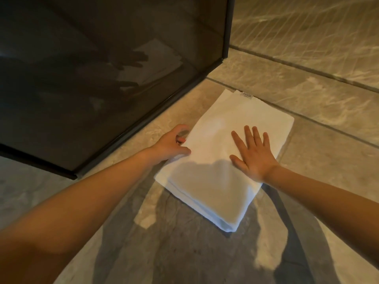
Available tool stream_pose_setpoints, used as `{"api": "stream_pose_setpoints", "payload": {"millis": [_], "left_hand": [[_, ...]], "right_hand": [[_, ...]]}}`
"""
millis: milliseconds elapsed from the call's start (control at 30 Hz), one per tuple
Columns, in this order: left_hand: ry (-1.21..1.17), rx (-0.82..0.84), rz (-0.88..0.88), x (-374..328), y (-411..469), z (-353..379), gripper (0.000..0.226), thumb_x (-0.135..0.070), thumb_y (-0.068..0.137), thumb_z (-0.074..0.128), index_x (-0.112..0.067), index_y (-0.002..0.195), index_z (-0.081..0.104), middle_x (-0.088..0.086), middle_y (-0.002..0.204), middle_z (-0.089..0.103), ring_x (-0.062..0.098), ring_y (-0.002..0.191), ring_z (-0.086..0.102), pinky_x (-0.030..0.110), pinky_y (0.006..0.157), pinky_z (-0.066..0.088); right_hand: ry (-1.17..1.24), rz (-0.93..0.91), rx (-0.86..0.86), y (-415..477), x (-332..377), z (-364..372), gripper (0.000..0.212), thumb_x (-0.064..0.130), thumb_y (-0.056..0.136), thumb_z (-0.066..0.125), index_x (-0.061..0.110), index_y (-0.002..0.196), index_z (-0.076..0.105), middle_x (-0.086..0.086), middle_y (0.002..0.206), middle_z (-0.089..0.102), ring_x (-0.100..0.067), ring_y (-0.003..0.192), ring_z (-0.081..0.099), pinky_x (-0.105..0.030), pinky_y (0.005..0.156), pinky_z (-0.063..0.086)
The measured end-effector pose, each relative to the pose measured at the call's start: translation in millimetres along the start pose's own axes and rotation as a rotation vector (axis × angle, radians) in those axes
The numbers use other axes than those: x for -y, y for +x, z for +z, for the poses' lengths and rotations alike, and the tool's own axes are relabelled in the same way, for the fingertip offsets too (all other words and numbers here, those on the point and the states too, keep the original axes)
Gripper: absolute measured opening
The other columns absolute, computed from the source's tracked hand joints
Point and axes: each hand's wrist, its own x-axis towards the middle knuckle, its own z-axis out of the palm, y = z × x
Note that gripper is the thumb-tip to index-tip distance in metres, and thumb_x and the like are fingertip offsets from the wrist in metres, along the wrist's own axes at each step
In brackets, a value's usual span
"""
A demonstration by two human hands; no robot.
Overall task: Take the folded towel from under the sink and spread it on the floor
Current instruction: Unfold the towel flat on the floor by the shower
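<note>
**Folded towel on the floor, both hands on it**

The white towel (217,130) lies folded in a thick oblong on the stone floor (311,173). Its long side runs from about 7 o'clock toward 1 o'clock, and a small label (246,95) shows at the far, 12 o'clock end.

The right hand (253,155) lies flat on the towel's top, palm down. Its fingers are spread and point toward 12 o'clock, and the forearm reaches in from 4 o'clock.

The left hand (172,143) is at the towel's 9 o'clock edge. It pinches that edge with the thumb on the top layer and the fingers curled beside the fold; whether they go under it cannot be told. Its forearm stretches in from 8 o'clock.

A dark glass panel (102,78) in a black frame stands at 10 o'clock, just beside the left hand, dimly reflecting the towel and hands.
</note>
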Motion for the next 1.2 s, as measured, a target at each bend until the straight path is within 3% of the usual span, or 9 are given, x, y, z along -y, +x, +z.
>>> {"api": "stream_pose_setpoints", "payload": {"millis": [100, 233, 400, 567, 733, 933, 1067, 1200], "left_hand": [[-0.019, 0.037, 0.014, 0.2, -0.5, -1.3, 0.076, -0.006, 0.078, 0.076, -0.029, 0.142, 0.041, 0.01, 0.119, 0.059, 0.023, 0.105, 0.058, 0.03, 0.082, 0.051], [-0.046, 0.019, 0.026, 5.9, -3.7, -3.1, 0.062, -0.004, 0.077, 0.075, -0.034, 0.125, 0.048, 0.002, 0.106, 0.062, 0.015, 0.095, 0.061, 0.02, 0.066, 0.052], [0.097, -0.016, 0.051, 17.5, -12.1, -9.6, 0.058, -0.005, 0.077, 0.076, -0.032, 0.121, 0.051, 0.005, 0.094, 0.066, 0.016, 0.08, 0.064, 0.029, 0.068, 0.056], [0.185, -0.028, 0.073, 28.1, -26.9, -12.1, 0.057, -0.013, 0.073, 0.081, -0.035, 0.116, 0.051, 0.003, 0.089, 0.061, 0.012, 0.072, 0.057, 0.015, 0.061, 0.048], [0.177, -0.066, 0.076, 46.1, -55.2, -4.0, 0.056, -0.02, 0.071, 0.084, -0.028, 0.119, 0.057, 0.001, 0.1, 0.063, 0.019, 0.086, 0.061, 0.034, 0.075, 0.057], [0.087, -0.123, 0.049, 54.8, -74.4, 0.3, 0.05, -0.017, 0.073, 0.083, -0.031, 0.113, 0.057, -0.003, 0.09, 0.063, 0.015, 0.079, 0.06, 0.038, 0.075, 0.056], [0.036, -0.106, 0.029, 53.6, -79.3, -3.5, 0.055, -0.012, 0.073, 0.084, -0.029, 0.118, 0.058, 0.005, 0.087, 0.062, 0.014, 0.071, 0.056, 0.041, 0.075, 0.056], [-0.011, -0.075, 0.023, 47.3, -81.9, -8.5, 0.054, -0.008, 0.074, 0.083, -0.022, 0.122, 0.06, 0.017, 0.095, 0.064, 0.019, 0.076, 0.058, 0.042, 0.078, 0.056]], "right_hand": [[0.008, -0.001, -0.001, -0.1, -0.4, 0.4, 0.083, 0.07, 0.082, -0.01, 0.027, 0.154, -0.016, -0.02, 0.162, -0.009, -0.041, 0.148, -0.01, -0.06, 0.117, -0.001], [0.02, -0.007, -0.004, -1.0, 0.2, -0.6, 0.084, 0.07, 0.082, -0.009, 0.027, 0.154, -0.014, -0.02, 0.162, -0.009, -0.04, 0.148, -0.011, -0.059, 0.117, -0.002], [0.02, -0.006, -0.014, -1.0, -0.5, 0.1, 0.083, 0.07, 0.083, -0.008, 0.028, 0.155, -0.013, -0.019, 0.162, -0.009, -0.04, 0.148, -0.01, -0.059, 0.118, -0.002], [0.02, -0.002, -0.021, 0.2, -1.1, 2.1, 0.081, 0.07, 0.085, -0.006, 0.029, 0.154, -0.014, -0.019, 0.163, -0.007, -0.039, 0.148, -0.01, -0.059, 0.118, -0.002], [0.001, 0.0, -0.02, 1.3, -1.5, 3.4, 0.082, 0.07, 0.085, -0.007, 0.027, 0.154, -0.014, -0.02, 0.162, -0.005, -0.04, 0.148, -0.008, -0.058, 0.117, -0.001], [-0.018, 0.004, -0.013, 1.5, -2.2, 3.3, 0.082, 0.07, 0.085, -0.006, 0.027, 0.154, -0.015, -0.02, 0.163, -0.005, -0.04, 0.148, -0.007, -0.058, 0.117, -0.001], [-0.019, 0.007, -0.008, 0.7, -1.6, 1.8, 0.081, 0.069, 0.086, -0.003, 0.028, 0.154, -0.014, -0.019, 0.162, -0.005, -0.04, 0.148, -0.007, -0.057, 0.117, -0.001], [-0.024, 0.013, 0.006, -0.9, -0.6, -0.5, 0.08, 0.068, 0.087, 0.001, 0.026, 0.155, -0.014, -0.019, 0.162, -0.007, -0.04, 0.148, -0.008, -0.057, 0.118, -0.001]]}}
